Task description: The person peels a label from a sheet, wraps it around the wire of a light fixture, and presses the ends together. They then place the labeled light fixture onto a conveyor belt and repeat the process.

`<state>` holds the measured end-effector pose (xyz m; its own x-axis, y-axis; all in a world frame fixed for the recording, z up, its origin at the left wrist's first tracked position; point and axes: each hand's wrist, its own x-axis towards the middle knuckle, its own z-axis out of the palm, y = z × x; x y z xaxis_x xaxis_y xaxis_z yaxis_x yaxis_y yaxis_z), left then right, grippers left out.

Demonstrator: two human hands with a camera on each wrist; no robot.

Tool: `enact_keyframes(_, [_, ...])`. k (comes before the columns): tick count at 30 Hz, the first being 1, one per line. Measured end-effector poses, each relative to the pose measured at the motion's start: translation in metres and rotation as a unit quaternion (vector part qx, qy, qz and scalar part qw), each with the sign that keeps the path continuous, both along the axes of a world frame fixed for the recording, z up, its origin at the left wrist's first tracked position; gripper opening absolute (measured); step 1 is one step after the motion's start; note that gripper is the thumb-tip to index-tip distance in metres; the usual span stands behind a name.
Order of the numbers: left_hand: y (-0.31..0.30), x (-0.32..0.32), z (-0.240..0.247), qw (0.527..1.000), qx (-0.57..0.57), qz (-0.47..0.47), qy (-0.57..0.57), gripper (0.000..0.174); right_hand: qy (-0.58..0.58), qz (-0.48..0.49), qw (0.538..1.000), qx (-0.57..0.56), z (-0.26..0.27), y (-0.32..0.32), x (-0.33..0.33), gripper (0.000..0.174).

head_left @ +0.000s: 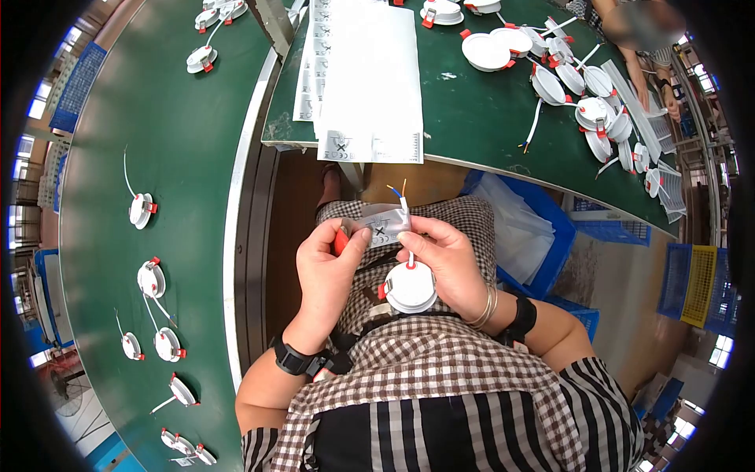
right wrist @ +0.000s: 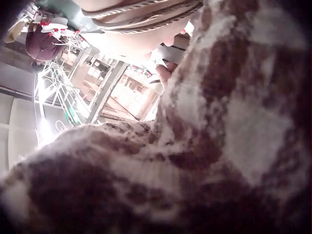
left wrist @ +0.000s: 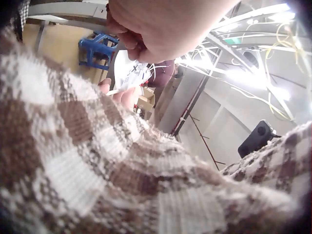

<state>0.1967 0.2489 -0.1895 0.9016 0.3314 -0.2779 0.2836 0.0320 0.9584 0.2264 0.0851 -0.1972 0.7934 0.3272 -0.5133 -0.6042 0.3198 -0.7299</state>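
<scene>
My left hand [head_left: 330, 259] pinches the left end of a small grey printed label [head_left: 382, 227] over my lap in the head view. A red object [head_left: 340, 241] is tucked in the same hand, mostly hidden by the fingers. With thumb and fingers, my right hand [head_left: 448, 263] pinches a white cable [head_left: 405, 206] at the label's right end. Bare blue and yellow wires fan out from the cable's top. Below the hand, the cable runs down to a round white downlight [head_left: 410, 288] with red clips, close against the checked apron [head_left: 425, 354].
Several downlights [head_left: 167, 344] lie on the green surface at the left. More downlights [head_left: 486, 52] crowd the green table ahead, beside printed label sheets [head_left: 370, 79] overhanging its edge. A blue crate [head_left: 562, 252] with clear plastic stands at right. Another person's arm [head_left: 635, 79] shows at far right.
</scene>
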Motion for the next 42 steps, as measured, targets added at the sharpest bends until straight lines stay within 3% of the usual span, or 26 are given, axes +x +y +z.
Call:
enact_keyframes(15, [0.004, 0.001, -0.008, 0.999, 0.021, -0.008, -0.023, 0.01, -0.001, 0.021, 0.999, -0.041, 0.001, 0.007, 0.004, 0.023])
enact_keyframes(20, [0.003, 0.004, -0.005, 0.998, -0.009, 0.004, -0.06, 0.04, 0.016, 0.022, 0.999, -0.041, 0.001, 0.009, 0.006, 0.023])
enact_keyframes(23, [0.004, 0.007, 0.003, 1.0, -0.012, 0.003, -0.023, 0.054, 0.023, 0.022, 0.999, -0.04, 0.004, 0.01, 0.007, 0.022])
enact_keyframes(42, [0.014, 0.009, -0.005, 0.997, 0.063, -0.014, -0.042, 0.069, 0.044, 0.02, 0.999, -0.023, 0.002, 0.014, 0.011, 0.028])
